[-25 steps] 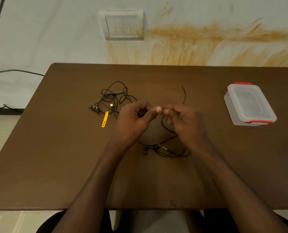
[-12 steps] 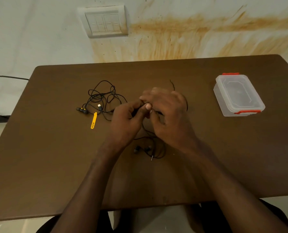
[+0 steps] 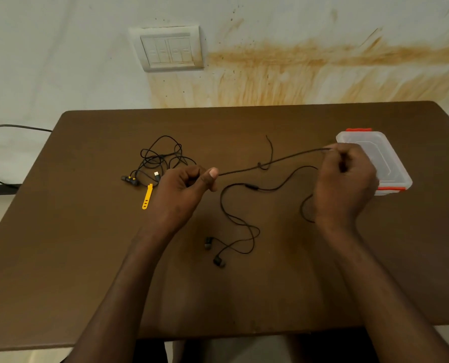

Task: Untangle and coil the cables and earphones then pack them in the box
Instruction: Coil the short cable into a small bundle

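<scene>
A black earphone cable (image 3: 273, 161) is stretched taut between my hands above the brown table (image 3: 87, 258). My left hand (image 3: 181, 195) pinches one end between thumb and fingers. My right hand (image 3: 345, 184) pinches the other end, in front of the clear plastic box with red clips (image 3: 391, 166). A small knot sits midway on the stretched part. The rest of the earphone cord loops on the table, ending in two black earbuds (image 3: 214, 252). A second tangle of black cable (image 3: 160, 159) with a USB plug lies to the left.
A yellow cable tie (image 3: 147, 196) lies beside the left tangle. A white switch plate (image 3: 169, 48) is on the stained wall behind. The box lid is on and it stands at the table's right side.
My hands, close together a moment ago, have pulled apart. The right hand moved right toward the box, drawing the earphone cable out straight. The heap below my hands has spread into loose loops.
</scene>
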Action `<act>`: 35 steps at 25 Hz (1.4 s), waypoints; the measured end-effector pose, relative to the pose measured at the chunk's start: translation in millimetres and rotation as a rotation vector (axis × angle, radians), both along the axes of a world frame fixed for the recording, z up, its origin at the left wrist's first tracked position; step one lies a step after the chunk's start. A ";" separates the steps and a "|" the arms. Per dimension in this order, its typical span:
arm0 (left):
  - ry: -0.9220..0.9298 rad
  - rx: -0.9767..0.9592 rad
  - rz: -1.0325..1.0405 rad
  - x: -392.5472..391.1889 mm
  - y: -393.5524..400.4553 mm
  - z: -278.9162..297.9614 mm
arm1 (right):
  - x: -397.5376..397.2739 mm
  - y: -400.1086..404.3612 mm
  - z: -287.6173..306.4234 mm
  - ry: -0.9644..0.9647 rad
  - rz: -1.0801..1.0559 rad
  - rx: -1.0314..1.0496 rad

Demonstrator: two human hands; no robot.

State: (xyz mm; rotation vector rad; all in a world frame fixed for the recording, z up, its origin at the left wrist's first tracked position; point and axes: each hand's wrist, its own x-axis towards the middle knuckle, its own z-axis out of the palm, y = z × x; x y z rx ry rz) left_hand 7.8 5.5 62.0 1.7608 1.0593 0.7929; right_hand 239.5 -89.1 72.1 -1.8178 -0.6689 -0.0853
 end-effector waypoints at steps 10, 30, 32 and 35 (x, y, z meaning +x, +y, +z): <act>-0.296 -0.587 -0.171 10.5 -10.4 9.8 | -59.1 6.8 -18.1 -0.132 0.905 -0.337; -0.621 -0.492 -0.017 14.4 -3.9 -10.0 | -73.7 12.3 -29.2 -0.108 1.140 -0.454; -0.459 -0.354 -0.013 11.2 -3.7 -13.5 | -71.7 11.5 -22.8 0.068 1.158 -0.318; -0.332 -0.294 -0.101 10.6 -8.7 -13.1 | -67.8 11.1 -14.5 0.301 1.149 -0.161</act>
